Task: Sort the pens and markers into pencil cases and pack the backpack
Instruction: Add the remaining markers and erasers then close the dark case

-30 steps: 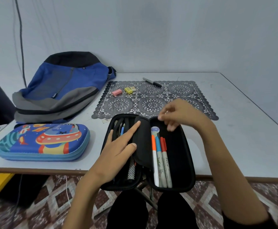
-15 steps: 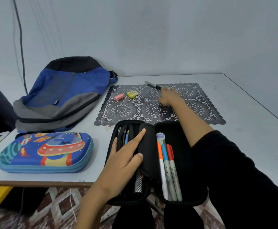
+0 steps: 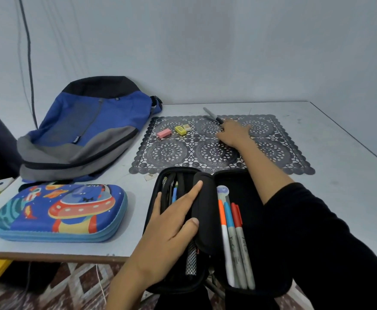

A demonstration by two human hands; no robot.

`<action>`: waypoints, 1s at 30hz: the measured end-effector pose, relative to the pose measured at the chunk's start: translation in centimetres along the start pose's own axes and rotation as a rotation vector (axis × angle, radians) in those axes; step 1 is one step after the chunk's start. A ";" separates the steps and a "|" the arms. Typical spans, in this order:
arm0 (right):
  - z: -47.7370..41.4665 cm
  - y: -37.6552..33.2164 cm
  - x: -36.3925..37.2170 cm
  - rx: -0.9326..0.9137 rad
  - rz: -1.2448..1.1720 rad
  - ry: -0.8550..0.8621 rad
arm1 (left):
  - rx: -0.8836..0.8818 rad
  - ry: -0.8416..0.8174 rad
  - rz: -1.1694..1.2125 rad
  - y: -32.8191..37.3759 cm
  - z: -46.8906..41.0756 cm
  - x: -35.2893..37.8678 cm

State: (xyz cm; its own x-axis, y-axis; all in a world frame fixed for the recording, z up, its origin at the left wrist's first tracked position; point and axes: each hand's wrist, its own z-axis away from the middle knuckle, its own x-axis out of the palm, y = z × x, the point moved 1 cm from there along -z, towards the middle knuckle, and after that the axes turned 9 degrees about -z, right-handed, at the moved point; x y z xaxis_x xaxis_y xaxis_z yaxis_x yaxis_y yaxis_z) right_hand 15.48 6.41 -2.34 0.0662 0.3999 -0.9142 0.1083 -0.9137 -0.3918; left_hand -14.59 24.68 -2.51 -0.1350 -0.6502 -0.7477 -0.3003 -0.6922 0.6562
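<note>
Markers [image 3: 234, 240], three, lie in the open black pencil case [image 3: 236, 182] at the bench's near edge, which the left hand [image 3: 171, 227] presses with flat, relaxed fingers. One black marker [image 3: 212, 114] lies on the mat [image 3: 283, 153]; the right hand [image 3: 233, 133] touches it, grip unclear. The backpack [image 3: 89, 130] looks not yet packed.

Right grip [image 3: 233, 133], earlier above the open black pencil case [image 3: 239, 182], has reached to the far edge of the lace mat [image 3: 167, 153] and pinches the black marker [image 3: 213, 115], now tilted up off the mat.

Soft, even, cool light, faint shadows (wide-angle bending at edges), slightly soft focus.
</note>
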 end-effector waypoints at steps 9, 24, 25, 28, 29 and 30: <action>0.7 1.3 -0.2 -0.014 -0.041 0.266 | -0.005 0.004 0.012 0.2 0.0 0.0; 5.0 -0.1 -7.3 -0.034 -0.812 0.542 | -0.027 -0.007 0.038 0.3 -0.1 0.0; 5.6 -0.3 -8.3 -0.041 -0.864 0.570 | -0.029 -0.007 0.038 0.3 -0.1 0.0; 8.9 -0.8 -10.9 -0.106 -1.020 0.550 | -0.033 -0.007 0.026 0.2 -0.1 -0.1; 10.2 -0.9 -11.5 -0.119 -1.055 0.468 | -0.038 -0.010 0.023 0.3 -0.1 -0.1; 11.7 -1.2 -12.0 -0.123 -1.057 0.352 | -0.043 -0.012 0.022 0.3 -0.1 -0.1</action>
State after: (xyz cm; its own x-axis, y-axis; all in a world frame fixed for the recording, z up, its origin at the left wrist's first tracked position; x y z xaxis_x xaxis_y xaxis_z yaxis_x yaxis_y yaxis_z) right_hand 3.00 1.85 7.85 0.1579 0.9866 -0.0403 0.3725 -0.0974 -0.9229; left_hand -14.55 24.51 -2.22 -0.1527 -0.6618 -0.7340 -0.2563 -0.6908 0.6761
